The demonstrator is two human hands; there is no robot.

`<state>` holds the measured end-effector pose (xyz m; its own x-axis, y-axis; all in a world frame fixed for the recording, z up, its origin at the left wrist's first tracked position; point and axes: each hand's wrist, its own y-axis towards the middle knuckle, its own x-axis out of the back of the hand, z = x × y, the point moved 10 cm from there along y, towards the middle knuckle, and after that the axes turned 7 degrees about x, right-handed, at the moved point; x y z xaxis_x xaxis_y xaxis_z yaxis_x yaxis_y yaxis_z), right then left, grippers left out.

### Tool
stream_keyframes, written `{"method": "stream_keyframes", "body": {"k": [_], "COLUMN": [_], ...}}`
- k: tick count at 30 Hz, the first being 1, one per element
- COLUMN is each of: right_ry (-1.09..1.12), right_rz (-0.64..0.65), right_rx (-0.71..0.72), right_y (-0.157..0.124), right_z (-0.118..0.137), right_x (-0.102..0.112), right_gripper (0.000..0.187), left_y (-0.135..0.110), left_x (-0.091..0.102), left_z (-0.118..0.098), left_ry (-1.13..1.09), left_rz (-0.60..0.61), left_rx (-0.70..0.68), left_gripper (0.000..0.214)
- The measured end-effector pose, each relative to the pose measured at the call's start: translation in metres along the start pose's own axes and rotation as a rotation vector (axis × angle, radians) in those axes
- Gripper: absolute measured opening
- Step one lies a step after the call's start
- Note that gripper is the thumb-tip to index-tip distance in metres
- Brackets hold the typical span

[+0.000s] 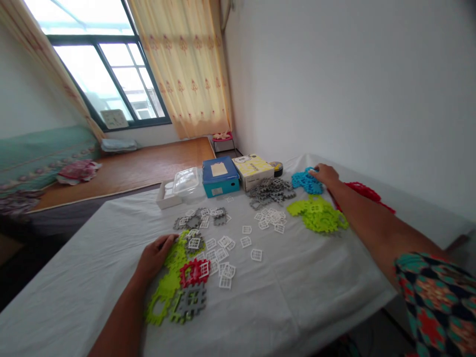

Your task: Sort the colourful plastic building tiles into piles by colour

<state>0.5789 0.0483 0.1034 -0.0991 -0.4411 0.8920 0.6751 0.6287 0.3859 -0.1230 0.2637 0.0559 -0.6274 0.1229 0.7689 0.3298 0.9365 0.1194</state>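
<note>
My left hand (158,253) rests on the cloth at the left, its fingers curled and closed at the edge of a lime-green interlocking plastic piece (173,263). Joined to the green pieces are a red piece (193,272), a grey piece (193,301) and further grey pieces (189,220). Small white window frames (222,254) lie on and beside them. Reaching to the far right, my right hand (326,174) has its fingers closed at a pile of blue interlocking pieces (307,181). Its fingertips are partly hidden.
A grey pile (269,191), a lime-green pile (318,215) and red pieces (366,191) lie around the right arm. White frames (273,216) are heaped nearby. Along the back stand a blue box (221,186), a yellow-white box (255,168) and a clear container (186,179).
</note>
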Motion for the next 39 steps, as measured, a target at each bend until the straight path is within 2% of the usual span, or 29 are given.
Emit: {"method": "stream_keyframes", "body": {"k": [4,6,10,12,14,15,19,21,22,24,26,28,31,35,39], "right_ry": [-0.051,-0.023,0.099,0.193,0.321,0.398,0.638,0.68,0.697,0.724,0.734,0.731,0.704,0.567,0.43], "right_rz": [0.047,0.024,-0.132,-0.196,-0.215,-0.167,0.205,0.279,0.294,0.293,0.269,0.225,0.17,0.145,0.216], "right_rx": [0.0,-0.009,-0.044,0.044,0.237,0.36,0.779,0.923,0.944,0.892,0.795,0.736,0.721,0.752,0.986], "right_y": [0.006,0.011,0.009,-0.011,-0.052,-0.08,-0.221,-0.278,-0.294,-0.304,-0.296,-0.285,-0.278,-0.283,-0.309], "right_z": [0.01,0.014,0.026,0.053,0.1,0.13,0.249,0.286,0.296,0.3,0.293,0.281,0.269,0.266,0.29], "right_x": [-0.013,-0.006,0.037,0.061,0.076,0.076,0.045,0.032,0.025,0.01,-0.002,-0.008,-0.008,-0.006,-0.005], "right_gripper": [0.046,0.045,0.036,0.03,0.029,0.028,0.023,0.022,0.022,0.022,0.023,0.025,0.027,0.028,0.029], "left_y": [0.0,0.0,0.001,0.003,0.004,0.005,0.001,-0.002,-0.003,-0.006,-0.012,-0.023,-0.046,-0.075,-0.088], "left_x": [0.001,0.002,0.003,0.002,0.001,0.0,0.0,0.0,-0.001,-0.004,-0.004,-0.003,-0.007,-0.012,-0.009], "left_z": [0.001,0.0,0.002,0.005,0.009,0.01,0.005,-0.003,-0.006,-0.011,-0.013,-0.014,-0.015,-0.013,-0.013], "left_ry": [0.0,0.003,-0.008,-0.012,-0.014,-0.015,-0.02,-0.031,-0.033,-0.078,-0.11,-0.109,-0.083,-0.055,-0.052], "left_rz": [-0.006,-0.015,-0.016,-0.011,-0.008,-0.008,-0.031,-0.025,-0.011,0.052,0.072,0.064,0.023,-0.057,-0.115], "left_rx": [-0.003,-0.007,-0.016,-0.011,-0.001,0.007,0.03,0.009,0.001,-0.011,0.002,0.006,0.001,0.025,0.055], "left_gripper": [0.054,0.053,0.053,0.053,0.054,0.054,0.056,0.057,0.058,0.061,0.063,0.063,0.059,0.055,0.056]}}
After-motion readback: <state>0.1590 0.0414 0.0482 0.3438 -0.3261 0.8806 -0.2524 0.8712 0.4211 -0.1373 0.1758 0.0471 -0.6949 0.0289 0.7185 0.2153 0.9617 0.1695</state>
